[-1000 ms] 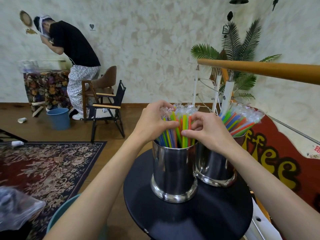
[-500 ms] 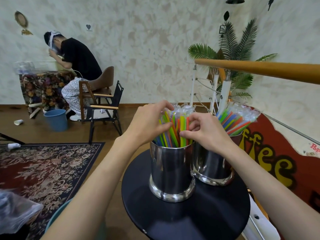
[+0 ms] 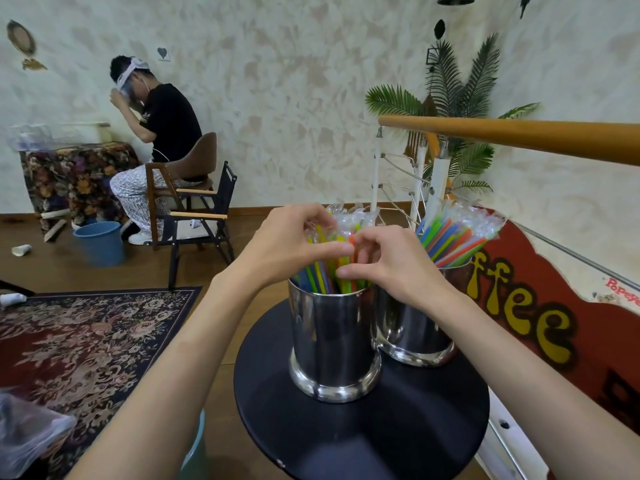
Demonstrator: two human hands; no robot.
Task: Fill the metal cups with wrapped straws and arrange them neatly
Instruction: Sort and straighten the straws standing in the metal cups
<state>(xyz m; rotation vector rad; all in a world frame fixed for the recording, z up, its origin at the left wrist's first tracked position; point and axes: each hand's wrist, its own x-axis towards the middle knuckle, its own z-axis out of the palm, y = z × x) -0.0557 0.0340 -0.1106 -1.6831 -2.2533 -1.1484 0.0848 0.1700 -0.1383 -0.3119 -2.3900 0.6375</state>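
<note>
Far left of the grip: seated person (image 3: 162,133) on wooden chair (image 3: 187,174), blue bucket (image 3: 100,242), black folding chair (image 3: 204,223). Below left: patterned rug (image 3: 79,341). Above right: wooden handrail (image 3: 519,136), palm plant (image 3: 453,98). Underneath: round black table (image 3: 360,434).

Shiny silver metal cups (image 3: 334,341) hold green, yellow, blue and orange straws (image 3: 450,237) on a black counter (image 3: 363,434). The rug (image 3: 79,341) is dark red, floral-patterned; the bucket (image 3: 100,242) is blue.

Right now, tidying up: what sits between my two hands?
In the head view, wrapped straws standing in the near metal cup rise between left hand and right hand.
</note>
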